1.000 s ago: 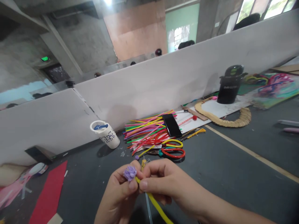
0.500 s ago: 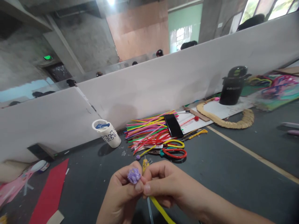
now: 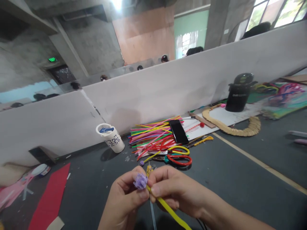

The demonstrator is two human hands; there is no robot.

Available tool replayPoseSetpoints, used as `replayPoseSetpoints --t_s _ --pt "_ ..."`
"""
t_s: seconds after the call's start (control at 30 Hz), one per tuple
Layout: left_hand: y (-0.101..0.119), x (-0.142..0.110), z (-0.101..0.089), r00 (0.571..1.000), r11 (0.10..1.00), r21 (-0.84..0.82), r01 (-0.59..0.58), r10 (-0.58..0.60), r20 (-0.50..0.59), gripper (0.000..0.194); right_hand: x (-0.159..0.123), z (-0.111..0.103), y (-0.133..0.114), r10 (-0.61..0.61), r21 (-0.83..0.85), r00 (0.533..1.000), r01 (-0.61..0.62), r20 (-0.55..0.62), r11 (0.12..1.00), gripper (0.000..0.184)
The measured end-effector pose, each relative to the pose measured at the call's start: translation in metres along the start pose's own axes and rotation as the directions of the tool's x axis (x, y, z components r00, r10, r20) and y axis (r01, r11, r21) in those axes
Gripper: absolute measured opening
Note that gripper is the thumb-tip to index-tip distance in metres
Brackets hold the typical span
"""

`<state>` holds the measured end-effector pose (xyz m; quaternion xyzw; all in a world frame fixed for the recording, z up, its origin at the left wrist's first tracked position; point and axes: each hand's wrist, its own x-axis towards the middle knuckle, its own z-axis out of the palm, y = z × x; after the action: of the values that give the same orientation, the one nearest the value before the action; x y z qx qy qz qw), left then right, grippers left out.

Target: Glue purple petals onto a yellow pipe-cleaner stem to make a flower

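Note:
My left hand (image 3: 129,195) pinches a small purple flower (image 3: 140,181) between thumb and fingers. My right hand (image 3: 170,188) is closed on a yellow pipe cleaner (image 3: 171,212), its upper end meeting the underside of the flower. The pipe cleaner trails down towards the bottom edge. Just behind my fingers shows the yellow front of what looks like a glue gun (image 3: 149,169), mostly hidden. A translucent stick (image 3: 153,215) runs below my hands. Beyond them lies another yellow stem with a purple tip (image 3: 142,163).
Red-handled pliers (image 3: 179,160) and yellow-handled scissors (image 3: 178,149) lie ahead, before a bundle of coloured pipe cleaners (image 3: 151,135) and a phone (image 3: 178,131). A white cup (image 3: 111,139) stands left of them, a black bin (image 3: 237,95) far right. Red sheet (image 3: 51,195) lies left. A white partition (image 3: 155,89) backs the table.
The flower has shifted slightly right and tilted. More of the yellow pipe cleaner shows between my hands, reaching up to the flower. Both hands keep their grip.

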<state>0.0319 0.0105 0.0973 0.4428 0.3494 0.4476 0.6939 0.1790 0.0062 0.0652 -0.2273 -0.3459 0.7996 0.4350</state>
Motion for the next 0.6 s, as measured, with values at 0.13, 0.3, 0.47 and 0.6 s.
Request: replayPoseSetpoints --t_s 0.13,0.3,0.47,0.6 --pt "-0.001 0.001 0.003 0.999 0.999 0.023 -0.038 0.039 -0.034 0.026 0.001 -0.003 -0.001 -0.002 -0.079 1.0 0.004 0.023 0.997 0.018" --pt "-0.004 0.0 0.003 0.991 0.987 0.108 -0.117 0.123 -0.052 0.025 0.0 -0.01 -0.002 -0.004 -0.183 0.999 0.011 0.039 0.983 0.02" --pt "-0.008 -0.005 0.001 0.931 0.886 0.331 -0.324 0.361 -0.055 0.023 -0.003 -0.011 -0.01 -0.194 -0.36 0.98 0.2 0.053 0.911 0.018" --pt "-0.014 -0.011 0.005 0.793 0.688 0.52 -0.506 0.609 -0.033 0.017 -0.01 -0.005 -0.018 -0.443 -0.63 0.88 0.444 0.173 0.637 0.013"
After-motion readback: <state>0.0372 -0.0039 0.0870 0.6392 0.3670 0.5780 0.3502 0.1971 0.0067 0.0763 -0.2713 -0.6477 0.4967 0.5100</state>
